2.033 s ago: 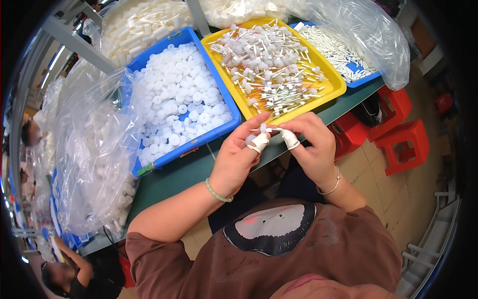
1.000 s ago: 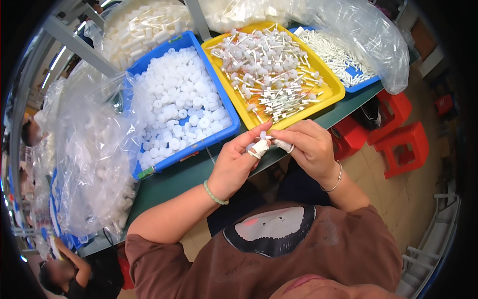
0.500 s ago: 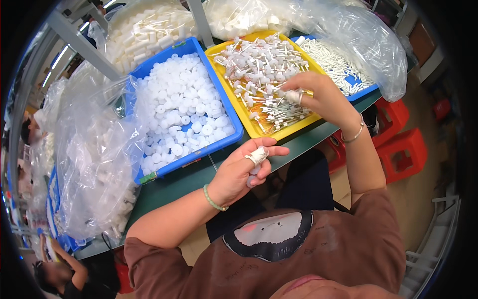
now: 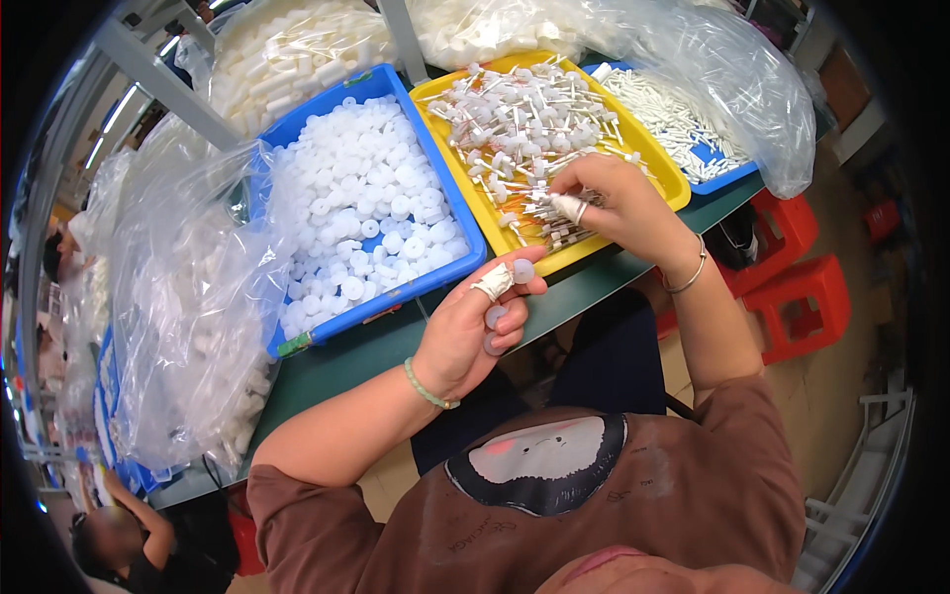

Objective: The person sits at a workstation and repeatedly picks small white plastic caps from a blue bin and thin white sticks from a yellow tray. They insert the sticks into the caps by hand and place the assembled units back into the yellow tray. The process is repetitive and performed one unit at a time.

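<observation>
Currently in hand, left: one whitish disc (image 4: 523, 270), pinched between thumb and forefinger of the left hand (image 4: 463, 322); two further discs (image 4: 494, 330) are tucked against the curled lower fingers. White wrap on the thumb (image 4: 492, 283).

Right hand (image 4: 628, 206): over the front part of the yellow tray (image 4: 675, 190), thumb and forefinger drawn close together beside a bunch of thin sticks (image 4: 542, 211). Whether they grip one cannot be told.

Finished stock, by appearance: a broad heap of sticks fitted with discs (image 4: 524, 109), filling the back and middle of the yellow tray.

Unfinished stock, by appearance: the bunch at the tray's front, partly hidden by the right hand; and loose discs (image 4: 361, 178), plentiful, in the left blue tray (image 4: 346, 323), whose bottom shows in one small patch.

Also on the table (image 4: 312, 381): short white rods (image 4: 658, 109) in the right blue tray (image 4: 727, 181).

Status, as judged: well under way, with considerable stock remaining; the pinched disc is not yet on a stick.
</observation>
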The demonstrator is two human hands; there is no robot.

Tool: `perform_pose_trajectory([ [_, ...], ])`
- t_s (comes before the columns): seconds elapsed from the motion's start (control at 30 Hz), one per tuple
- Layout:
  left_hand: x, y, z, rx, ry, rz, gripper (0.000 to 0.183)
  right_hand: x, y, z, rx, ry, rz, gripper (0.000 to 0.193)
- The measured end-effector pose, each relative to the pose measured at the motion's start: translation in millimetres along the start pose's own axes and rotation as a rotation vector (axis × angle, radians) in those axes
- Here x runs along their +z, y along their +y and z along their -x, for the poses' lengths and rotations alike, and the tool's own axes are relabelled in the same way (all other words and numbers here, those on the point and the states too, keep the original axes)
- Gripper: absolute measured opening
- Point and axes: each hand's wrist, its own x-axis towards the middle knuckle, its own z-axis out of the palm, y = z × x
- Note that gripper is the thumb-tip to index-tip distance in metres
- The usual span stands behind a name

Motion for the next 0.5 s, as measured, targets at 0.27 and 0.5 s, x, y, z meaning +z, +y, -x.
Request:
perform_pose_trajectory([
  [0.27, 1.2, 2.9, -0.6, -0.006, -0.035, 0.004, 0.039, 11.9, 11.8, 0.0, 0.169, 0.235, -0.173, 0.02],
  [0.5, 1.8, 1.7, -1.5, -0.018, -0.016, 0.023, 0.039, 13.9, -16.9, 16.2, 0.029, 0.198, -0.174, 0.022],
])
